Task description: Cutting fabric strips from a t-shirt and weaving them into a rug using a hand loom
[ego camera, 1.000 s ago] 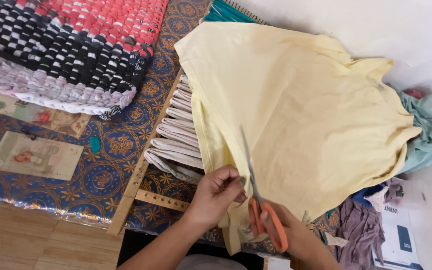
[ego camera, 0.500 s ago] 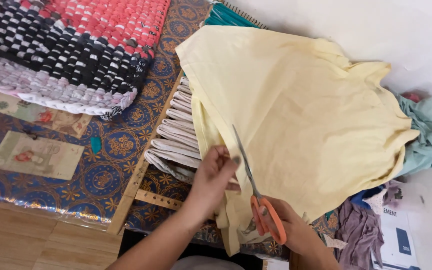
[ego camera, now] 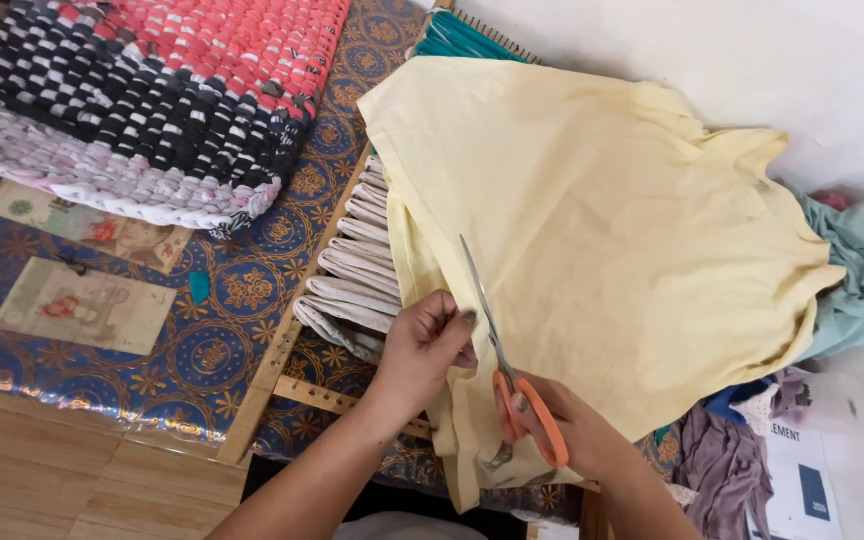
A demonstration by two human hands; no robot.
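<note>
Head view: right hand (ego camera: 577, 435) closed on orange scissors (ego camera: 512, 380), left hand (ego camera: 432, 345) pinching yellow cloth (ego camera: 602, 240). Blades could nick the nearby left fingers, I judge.

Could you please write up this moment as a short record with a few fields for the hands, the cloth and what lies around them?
Left hand: pinches the edge of the yellow cloth
Right hand: holds the orange-handled scissors, blades on the cloth
Under the cloth: wooden frame strung with pale fabric strips
Upper left: woven rug in red, black and white
Right side: heap of teal and purple clothes
</note>
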